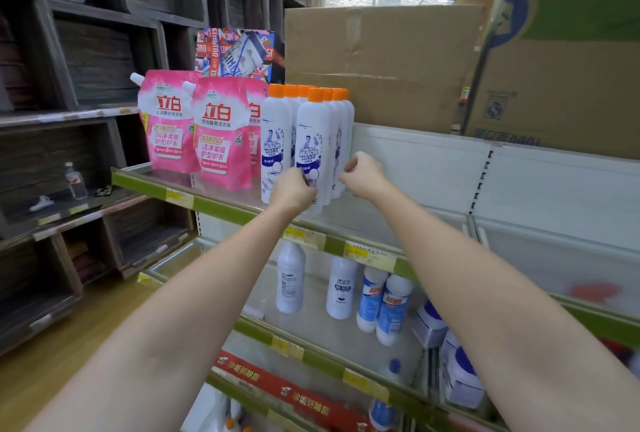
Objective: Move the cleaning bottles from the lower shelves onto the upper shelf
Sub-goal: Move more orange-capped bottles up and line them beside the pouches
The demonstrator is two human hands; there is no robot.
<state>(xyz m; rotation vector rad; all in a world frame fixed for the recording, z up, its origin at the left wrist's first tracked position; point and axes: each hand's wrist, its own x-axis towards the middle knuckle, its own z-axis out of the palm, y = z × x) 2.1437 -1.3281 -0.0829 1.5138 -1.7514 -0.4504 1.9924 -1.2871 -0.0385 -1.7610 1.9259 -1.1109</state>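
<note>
Where the green-edged upper shelf (221, 205) meets the white back panel, 2 large cardboard boxes are seen stacked above it: a plain brown box (381, 64) and, to its right, a printed box (568, 61) with green and blue markings. Dark wooden crates (97, 61) are ranged along the left side, and a small clear water bottle (75, 180) is stood in 1 of them. A colourful carton (239, 54) is placed behind the goods on the upper shelf.

On the upper shelf, 3 pink detergent pouches (221, 134) are stood upright at the left. Just beside them, to the right, a tight cluster of white cleaning bottles (277, 144) with orange caps is stood upright; the exact count cannot be told, since the rear ones are hidden.

On the lower shelf (311, 355), further bottles are held: 2 white bottles (291, 279) with pale labels and, to their right, 2 blue-and-white bottles (393, 307) touching each other. Small white packages (429, 324) are stacked further right.

Both bare arms are raised to the upper shelf. The left hand (294, 191) is curled around the base of the front bottle (310, 154) of the cluster. The right hand (363, 173) is set against the right side of the cluster, its fingers curled; whether a bottle is gripped by it or merely touched cannot be told.
</note>
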